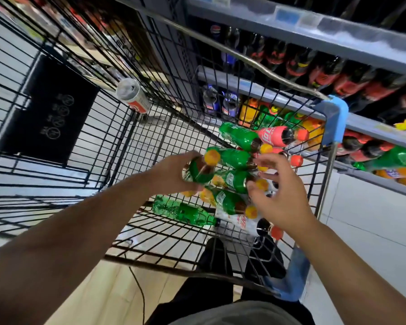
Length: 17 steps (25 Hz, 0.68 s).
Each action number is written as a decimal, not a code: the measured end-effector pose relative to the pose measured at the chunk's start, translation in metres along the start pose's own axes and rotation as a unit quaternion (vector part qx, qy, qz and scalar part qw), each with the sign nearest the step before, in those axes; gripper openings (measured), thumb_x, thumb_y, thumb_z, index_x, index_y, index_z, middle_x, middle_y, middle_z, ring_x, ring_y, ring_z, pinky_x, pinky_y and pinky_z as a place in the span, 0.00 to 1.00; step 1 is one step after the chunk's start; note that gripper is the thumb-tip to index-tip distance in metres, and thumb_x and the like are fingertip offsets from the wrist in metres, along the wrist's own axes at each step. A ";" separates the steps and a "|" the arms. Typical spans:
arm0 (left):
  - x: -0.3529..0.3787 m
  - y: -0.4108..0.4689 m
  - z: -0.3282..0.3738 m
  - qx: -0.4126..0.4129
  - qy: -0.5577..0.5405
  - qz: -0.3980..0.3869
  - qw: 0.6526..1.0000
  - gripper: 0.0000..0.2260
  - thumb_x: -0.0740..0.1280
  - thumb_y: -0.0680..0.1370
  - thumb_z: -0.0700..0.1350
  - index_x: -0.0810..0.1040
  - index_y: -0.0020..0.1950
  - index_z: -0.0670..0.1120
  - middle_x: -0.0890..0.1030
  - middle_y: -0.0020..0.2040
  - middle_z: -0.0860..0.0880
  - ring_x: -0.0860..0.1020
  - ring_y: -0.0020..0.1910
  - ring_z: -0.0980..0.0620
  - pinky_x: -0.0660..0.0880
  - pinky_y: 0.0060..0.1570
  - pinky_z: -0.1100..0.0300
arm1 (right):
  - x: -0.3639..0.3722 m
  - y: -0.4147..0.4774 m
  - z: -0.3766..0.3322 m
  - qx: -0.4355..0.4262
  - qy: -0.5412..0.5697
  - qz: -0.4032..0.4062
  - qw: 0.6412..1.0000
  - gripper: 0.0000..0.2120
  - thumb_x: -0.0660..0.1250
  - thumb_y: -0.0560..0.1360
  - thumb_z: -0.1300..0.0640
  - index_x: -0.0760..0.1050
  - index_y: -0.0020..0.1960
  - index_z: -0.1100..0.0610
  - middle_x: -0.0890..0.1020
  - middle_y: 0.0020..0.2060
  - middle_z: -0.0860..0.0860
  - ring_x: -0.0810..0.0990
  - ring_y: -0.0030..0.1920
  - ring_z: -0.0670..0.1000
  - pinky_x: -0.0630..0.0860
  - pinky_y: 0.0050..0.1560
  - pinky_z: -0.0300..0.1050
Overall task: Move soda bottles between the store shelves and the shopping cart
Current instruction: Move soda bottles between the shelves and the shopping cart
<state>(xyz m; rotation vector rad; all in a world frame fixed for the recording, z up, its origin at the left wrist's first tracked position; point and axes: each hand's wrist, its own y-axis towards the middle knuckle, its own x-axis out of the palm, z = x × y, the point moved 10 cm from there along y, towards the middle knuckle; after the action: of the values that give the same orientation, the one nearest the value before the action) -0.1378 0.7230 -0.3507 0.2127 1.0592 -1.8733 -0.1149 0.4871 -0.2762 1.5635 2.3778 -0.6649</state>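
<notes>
Closest of all were the person's legs in dark trousers, standing just behind the black wire shopping cart. Both bare arms reached over its near rim and down inside. The left hand was curled round a green plastic soda bottle and held it at the top of the pile. I could not tell which end of the bottle it held. The right hand was just beside it, with its fingers spread wide and nothing in them. They were very near a yellow cap, but I could not tell if they touched it. So the two hands were apart, one clamped on a bottle and one loose. Under them lay more green bottles with yellow caps on their sides, packed close together on the right side of the cart floor. An all-green bottle lay nearest, with a white-labelled bottle with a red cap next to it. A little farther lay a pink-labelled bottle with a red cap. The bottles looked full, so I think each was a bit heavy, firm, smooth and quick to roll or slip. A good place to hold one would be round the middle, or round the thin neck under the cap, without shaking it. At the far end a silver drink can sat against the wires. Beyond the cart stood the grey metal store shelves, with rows of dark bottles with red labels.
</notes>
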 end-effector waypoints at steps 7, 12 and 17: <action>-0.014 -0.011 0.085 0.095 0.007 0.044 0.994 0.39 0.72 0.59 0.68 0.66 0.69 0.66 0.77 0.53 0.71 0.76 0.49 0.69 0.70 0.49 0.70 | 0.033 0.013 -0.031 -0.018 0.095 -0.034 0.995 0.29 0.82 0.68 0.52 0.74 0.64 0.38 0.82 0.53 0.30 0.79 0.58 0.35 0.76 0.57 0.31; 0.001 0.002 0.063 0.077 -0.017 0.031 0.996 0.42 0.80 0.58 0.63 0.64 0.67 0.63 0.74 0.60 0.67 0.75 0.59 0.66 0.71 0.52 0.69 | 0.026 0.010 -0.022 -0.013 0.123 -0.017 0.992 0.24 0.81 0.70 0.59 0.77 0.60 0.45 0.85 0.50 0.38 0.81 0.55 0.37 0.76 0.55 0.31; 0.038 0.011 -0.050 -0.098 0.199 -0.170 0.960 0.38 0.81 0.69 0.53 0.67 0.74 0.51 0.66 0.76 0.49 0.68 0.72 0.47 0.67 0.71 0.52 | 0.007 0.006 0.004 0.032 0.123 0.011 0.992 0.23 0.80 0.69 0.55 0.77 0.60 0.41 0.84 0.49 0.35 0.81 0.54 0.36 0.76 0.49 0.26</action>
<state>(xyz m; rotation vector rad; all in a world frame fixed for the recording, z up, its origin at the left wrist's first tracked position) -0.1634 0.7334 -0.4085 0.3164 1.6352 -2.0601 -0.1130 0.4931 -0.2837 1.7892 2.5297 -0.5777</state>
